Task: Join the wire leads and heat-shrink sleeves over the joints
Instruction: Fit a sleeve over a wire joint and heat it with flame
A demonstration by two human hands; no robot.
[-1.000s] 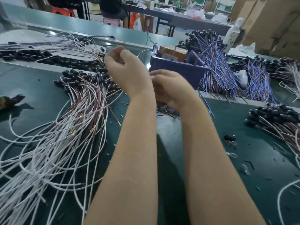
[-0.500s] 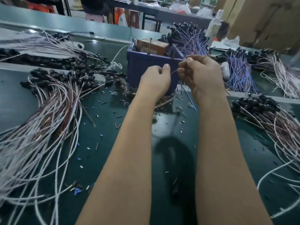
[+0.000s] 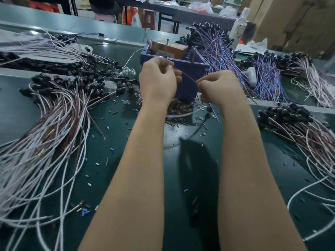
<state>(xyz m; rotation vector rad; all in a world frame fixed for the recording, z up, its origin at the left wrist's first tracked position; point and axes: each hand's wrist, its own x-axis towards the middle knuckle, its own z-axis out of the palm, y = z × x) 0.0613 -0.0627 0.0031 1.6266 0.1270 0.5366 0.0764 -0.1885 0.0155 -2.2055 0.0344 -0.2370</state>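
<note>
A thin brown wire lead (image 3: 187,76) spans the centre of the frame, its ends pinched in the curled fingers of the left hand (image 3: 157,82) and right hand (image 3: 220,88). Just behind them, a blue bin (image 3: 198,63) holds a brown box (image 3: 170,48).

A dark green bench top (image 3: 16,109) fills the foreground, bounded at the far side by a raised teal ledge (image 3: 72,28). Beyond stand a grey table (image 3: 199,17) bearing white plastic bags (image 3: 200,5), a reddish stool (image 3: 147,17), and tall cardboard boxes (image 3: 293,20) at right.
</note>
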